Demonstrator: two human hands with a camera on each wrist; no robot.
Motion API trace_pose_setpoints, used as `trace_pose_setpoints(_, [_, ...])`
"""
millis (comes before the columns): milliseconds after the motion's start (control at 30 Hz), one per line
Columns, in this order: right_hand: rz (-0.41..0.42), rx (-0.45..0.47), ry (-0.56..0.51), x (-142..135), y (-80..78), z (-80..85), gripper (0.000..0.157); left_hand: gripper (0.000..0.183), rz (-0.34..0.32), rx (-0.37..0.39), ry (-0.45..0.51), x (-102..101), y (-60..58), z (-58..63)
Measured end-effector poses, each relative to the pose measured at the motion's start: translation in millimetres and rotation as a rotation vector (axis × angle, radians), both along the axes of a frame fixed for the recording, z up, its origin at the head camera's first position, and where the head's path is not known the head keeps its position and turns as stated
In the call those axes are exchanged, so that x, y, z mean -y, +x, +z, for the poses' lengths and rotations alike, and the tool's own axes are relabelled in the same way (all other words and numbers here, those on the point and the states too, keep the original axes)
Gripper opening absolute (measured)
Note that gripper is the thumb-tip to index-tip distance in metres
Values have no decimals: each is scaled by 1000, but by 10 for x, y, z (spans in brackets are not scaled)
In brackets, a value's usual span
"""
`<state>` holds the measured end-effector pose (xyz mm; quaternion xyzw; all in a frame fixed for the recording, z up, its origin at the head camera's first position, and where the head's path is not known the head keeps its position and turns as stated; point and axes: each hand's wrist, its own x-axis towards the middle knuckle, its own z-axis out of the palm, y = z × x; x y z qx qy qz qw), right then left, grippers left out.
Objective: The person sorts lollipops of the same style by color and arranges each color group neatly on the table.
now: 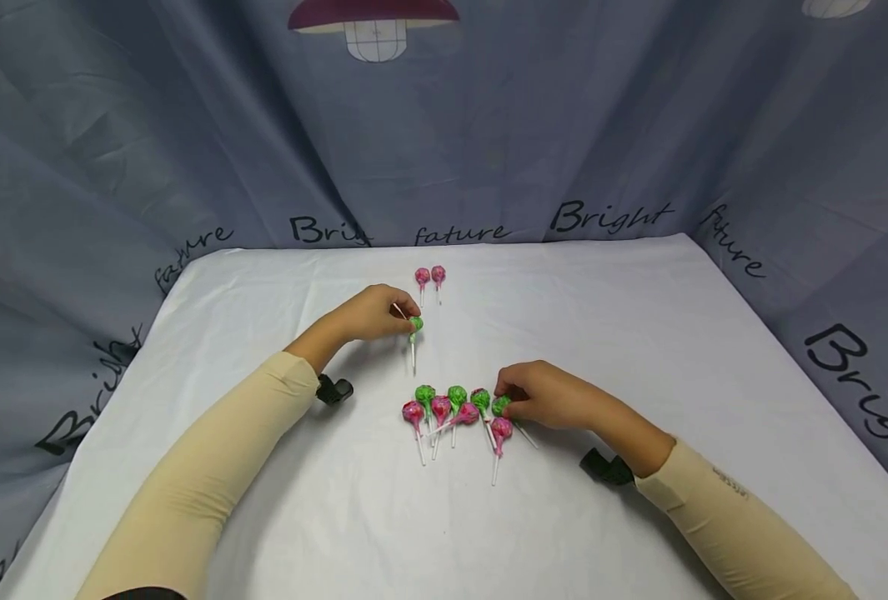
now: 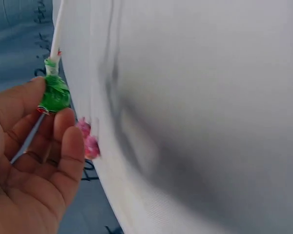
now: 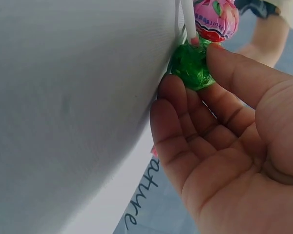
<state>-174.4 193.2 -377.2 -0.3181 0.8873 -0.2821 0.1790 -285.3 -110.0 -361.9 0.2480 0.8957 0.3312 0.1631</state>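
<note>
My left hand (image 1: 378, 312) pinches a green lollipop (image 1: 416, 323) by its wrapped head between thumb and fingers. In the left wrist view that green lollipop (image 2: 56, 92) has its white stick pointing away from the palm. Lower right, my right hand (image 1: 549, 394) has thumb and fingertips around the head of another green lollipop (image 3: 190, 66), at the right end of a group of lollipops. A pink lollipop (image 1: 501, 428) lies close beside those fingers. Several more heads, such as a green lollipop (image 1: 425, 394) and a pink lollipop (image 1: 413, 412), lie to the left.
Two pink lollipops (image 1: 430, 275) lie side by side near the back edge of the white-covered table (image 1: 601, 300). One pink lollipop (image 1: 464, 414) lies across other sticks. A grey printed curtain (image 1: 489, 125) hangs behind the table and at both sides.
</note>
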Motion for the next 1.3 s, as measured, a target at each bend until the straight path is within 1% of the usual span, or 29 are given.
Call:
trace_pose_setpoints(100, [1, 1, 8, 6, 2, -5, 9, 21, 18, 14, 8, -32, -128, -29])
trace_pose_setpoints(167, [-2, -1, 14, 9, 4, -5, 9, 22, 37, 20, 13, -42, -213, -69])
trace_pose_setpoints(267, [-3, -10, 16, 9, 9, 1, 9, 22, 96, 42, 13, -46, -315, -135])
trace_pose_setpoints(367, [0, -12, 14, 8, 14, 2, 9, 22, 150, 63, 13, -47, -365, -200])
trace_pose_setpoints(433, [4, -14, 11, 5, 13, -1, 9, 22, 167, 61, 23, -62, -371, -233])
trace_pose_setpoints(533, [4, -13, 16, 3, 17, 3, 9, 24, 165, 37, 32, -102, -372, -265])
trace_pose_setpoints(700, [-4, -18, 29, 14, 14, 4, 10, 25, 164, 14, 24, -159, -357, -266])
trace_pose_setpoints(967, [-2, -15, 20, -2, 17, -5, 9, 24, 126, -55, -45, -246, -341, -291])
trace_pose_setpoints(1167, [-1, -17, 17, -4, 16, -9, 9, 25, 144, -52, -43, -251, -326, -287])
trace_pose_setpoints(1300, [-2, -19, 19, -1, 18, -9, 9, 25, 150, -31, -28, -230, -328, -282])
